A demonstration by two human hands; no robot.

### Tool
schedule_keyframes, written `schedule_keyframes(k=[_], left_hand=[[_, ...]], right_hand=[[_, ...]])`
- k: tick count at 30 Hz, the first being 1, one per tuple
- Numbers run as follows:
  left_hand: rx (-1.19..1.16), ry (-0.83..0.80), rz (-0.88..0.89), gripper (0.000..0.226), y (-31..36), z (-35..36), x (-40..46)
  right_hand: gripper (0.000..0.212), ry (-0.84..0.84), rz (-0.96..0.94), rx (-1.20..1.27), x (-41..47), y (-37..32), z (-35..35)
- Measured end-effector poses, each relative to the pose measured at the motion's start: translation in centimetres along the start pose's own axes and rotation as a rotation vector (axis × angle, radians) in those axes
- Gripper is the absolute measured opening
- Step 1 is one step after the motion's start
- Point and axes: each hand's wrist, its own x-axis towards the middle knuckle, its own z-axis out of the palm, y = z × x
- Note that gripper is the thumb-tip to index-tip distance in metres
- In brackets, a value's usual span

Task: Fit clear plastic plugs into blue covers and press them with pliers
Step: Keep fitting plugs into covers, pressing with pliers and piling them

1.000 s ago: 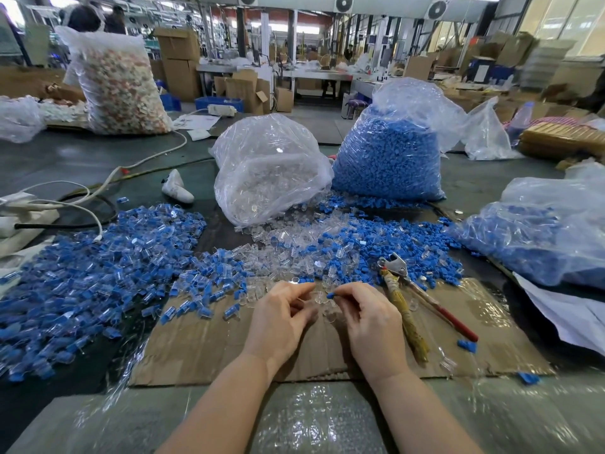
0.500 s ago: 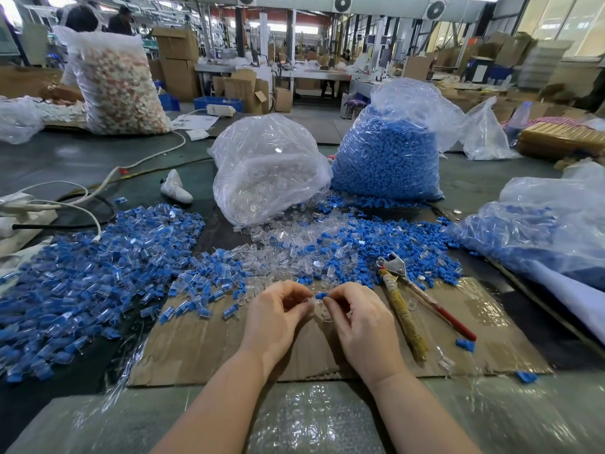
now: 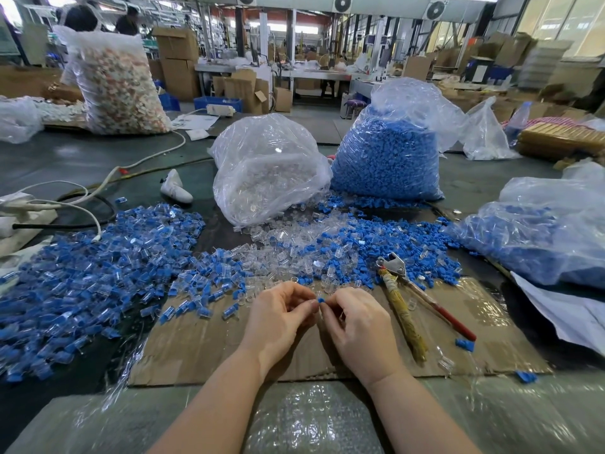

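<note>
My right hand (image 3: 355, 326) and my left hand (image 3: 278, 317) meet fingertip to fingertip, both with fingers curled, pinching one small blue cover (image 3: 320, 300) between them just above the cardboard sheet (image 3: 203, 348); whether a clear plug is already in it I cannot tell. The pliers (image 3: 409, 296) lie untouched on the cardboard just to the right of my right hand, metal head toward the parts, one handle wrapped in yellowish tape, the other red. Beyond my fingers a loose heap of clear plugs (image 3: 294, 244) mixes with blue covers, and a wide spread of blue-and-clear pieces (image 3: 82, 273) covers the dark table (image 3: 82, 162) to my left. Behind the heap stand a clear bag of plugs (image 3: 265, 172) and, just beside it on the right, a taller bag of blue covers (image 3: 389, 158); another bag of blue parts (image 3: 543, 237) slumps at the far right. Bubble wrap (image 3: 311, 417) lies under my forearms. White cables (image 3: 98, 188) cross the table on the left. The room behind is a workshop with cardboard boxes (image 3: 176, 57), benches and wall fans.
</note>
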Motion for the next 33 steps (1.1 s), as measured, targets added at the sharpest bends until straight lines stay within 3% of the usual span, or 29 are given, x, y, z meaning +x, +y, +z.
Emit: schedule_keyframes(k=[7, 16, 25, 29, 33], left_hand=[[-0.002, 0.003, 0.011, 0.010, 0.1, -0.1, 0.1], [-0.004, -0.011, 0.026, 0.011, 0.1, -0.1, 0.0], [0.010, -0.009, 0.037, 0.010, 0.0, -0.1, 0.0], [0.044, 0.005, 0.045, 0.009, -0.1, -0.2, 0.1], [0.064, 0.021, 0.044, 0.008, -0.3, -0.3, 0.1]], right_hand=[[0.008, 0.005, 0.021, 0.064, 0.0, 0.2, 0.0], [0.036, -0.067, 0.027, 0.198, 0.2, -0.3, -0.6], [0.033, -0.060, 0.024, 0.201, 0.2, -0.2, -0.5], [0.019, -0.044, 0.014, 0.153, 0.2, 0.0, -0.4], [0.025, 0.047, 0.121, 0.017, 0.3, 0.4, -1.0]])
